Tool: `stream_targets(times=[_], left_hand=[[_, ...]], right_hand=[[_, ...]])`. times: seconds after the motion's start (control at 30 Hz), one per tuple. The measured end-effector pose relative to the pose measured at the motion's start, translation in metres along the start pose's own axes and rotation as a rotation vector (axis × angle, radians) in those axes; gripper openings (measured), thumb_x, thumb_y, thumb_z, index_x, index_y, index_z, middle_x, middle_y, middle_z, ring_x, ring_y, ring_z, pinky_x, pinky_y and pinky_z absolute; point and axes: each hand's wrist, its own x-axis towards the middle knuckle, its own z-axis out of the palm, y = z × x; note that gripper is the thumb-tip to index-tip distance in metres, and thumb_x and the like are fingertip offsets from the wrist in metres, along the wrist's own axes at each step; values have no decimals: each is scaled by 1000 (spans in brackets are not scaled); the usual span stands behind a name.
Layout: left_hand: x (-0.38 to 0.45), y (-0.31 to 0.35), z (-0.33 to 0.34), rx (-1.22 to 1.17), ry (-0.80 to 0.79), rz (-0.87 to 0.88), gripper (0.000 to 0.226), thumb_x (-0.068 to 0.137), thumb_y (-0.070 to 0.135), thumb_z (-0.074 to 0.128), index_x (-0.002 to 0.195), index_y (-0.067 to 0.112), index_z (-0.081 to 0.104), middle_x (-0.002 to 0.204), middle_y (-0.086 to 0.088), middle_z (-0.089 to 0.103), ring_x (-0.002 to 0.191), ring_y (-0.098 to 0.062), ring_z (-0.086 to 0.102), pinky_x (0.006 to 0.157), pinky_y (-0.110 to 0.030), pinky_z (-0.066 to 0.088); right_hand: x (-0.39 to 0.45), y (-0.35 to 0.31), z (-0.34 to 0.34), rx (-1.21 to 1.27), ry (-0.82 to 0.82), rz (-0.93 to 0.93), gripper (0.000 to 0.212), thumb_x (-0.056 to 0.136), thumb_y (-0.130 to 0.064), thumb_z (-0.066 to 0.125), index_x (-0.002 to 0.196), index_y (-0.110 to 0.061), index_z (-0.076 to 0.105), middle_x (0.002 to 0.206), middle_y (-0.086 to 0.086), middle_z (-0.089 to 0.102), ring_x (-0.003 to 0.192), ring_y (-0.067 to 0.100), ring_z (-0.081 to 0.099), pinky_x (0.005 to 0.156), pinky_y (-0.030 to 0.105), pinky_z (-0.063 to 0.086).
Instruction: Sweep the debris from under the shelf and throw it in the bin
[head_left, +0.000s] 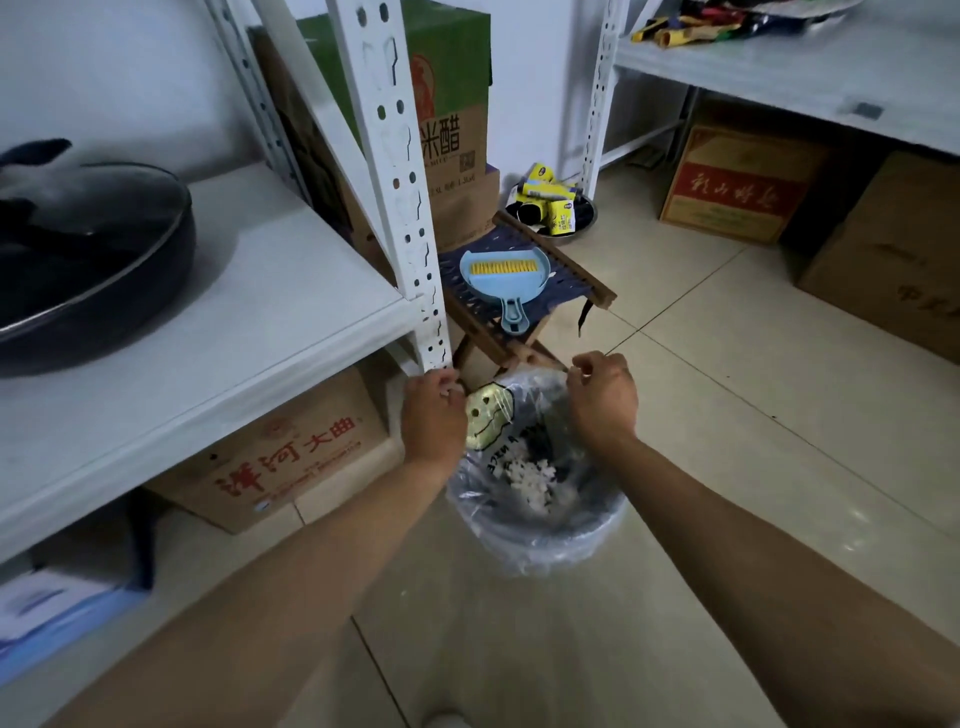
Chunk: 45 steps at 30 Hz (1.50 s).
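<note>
A dark bin (540, 535) lined with a clear plastic bag (493, 410) stands on the tiled floor in front of the white shelf (234, 332). White debris bits (530, 480) lie inside the bag. My left hand (434, 415) pinches the bag's left edge and my right hand (602, 395) pinches its right edge, holding the bag's mouth up above the bin. A light blue dustpan (506, 273) with a yellow-bristled brush in it lies on a small wooden folding stool (566, 275) behind the bin.
A cardboard box (280, 452) sits under the shelf at left. A dark lidded pan (88, 260) rests on the shelf board. Stacked boxes (452, 156) stand behind the stool. A metal bowl of yellow packets (556, 208) and more boxes (737, 187) sit on the floor at right.
</note>
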Motion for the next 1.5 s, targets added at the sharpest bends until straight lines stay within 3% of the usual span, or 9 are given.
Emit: stream_targets(times=[0.2,0.37,0.5,0.63,0.83,1.0,1.2,1.4,1.5], left_hand=[[-38,-31,-13,104,-186,-527,41,98,29,42,129,3,44,134,-22,47,117,-39,53,96,-39,48],[-70,-19,-9,-238,-363,-739,29,102,26,42,121,7,50,115,-13,57,99,-27,60,78,-34,55],[-71,-13,-7,-227,-349,-732,24,91,-2,57,115,0,52,113,-15,57,105,-33,64,85,-36,59],[-67,-16,-12,-257,-333,-721,11,90,-8,54,97,1,53,121,-25,60,106,-37,66,87,-41,59],[-68,-20,-20,-278,-335,-755,33,94,-8,51,126,-1,48,126,-24,57,105,-37,66,55,-26,61],[-68,-22,-17,-221,-332,-752,32,92,-8,53,122,0,48,128,-22,56,103,-36,67,85,-36,60],[-73,-37,-7,-152,-295,-660,27,90,3,58,116,1,53,117,-17,63,100,-36,67,84,-46,60],[-80,-50,-15,-124,-202,-591,18,98,23,45,92,9,55,106,-17,65,97,-31,66,89,-45,57],[-76,-63,-21,-162,-166,-579,25,97,23,45,112,6,56,114,-15,65,102,-31,65,92,-46,56]], right_hand=[[-33,43,-26,-246,-133,326,39,97,-30,43,131,-13,51,132,17,48,118,37,52,99,45,43],[-58,57,-23,-151,-260,454,43,97,-25,43,129,3,46,135,25,51,123,41,51,102,42,41],[-68,52,-21,-157,-261,445,40,93,-15,51,129,3,47,133,25,54,124,39,52,102,41,42],[-68,47,-20,-176,-266,411,38,91,-13,55,126,2,49,130,24,56,122,39,53,101,42,43],[-69,44,-16,-192,-280,383,41,88,-8,59,125,4,48,130,25,55,123,39,52,100,41,44],[-69,42,-14,-225,-298,378,44,85,-4,62,126,3,47,131,25,54,124,39,51,100,41,44],[-72,39,-15,-240,-302,382,48,85,-4,61,129,1,45,133,25,49,122,39,50,101,42,43],[-78,30,-14,-264,-113,241,44,85,2,56,128,0,47,129,23,45,116,39,49,93,45,47],[-82,15,-12,-217,-8,134,41,88,2,49,130,0,49,130,22,45,115,40,51,95,47,47]])
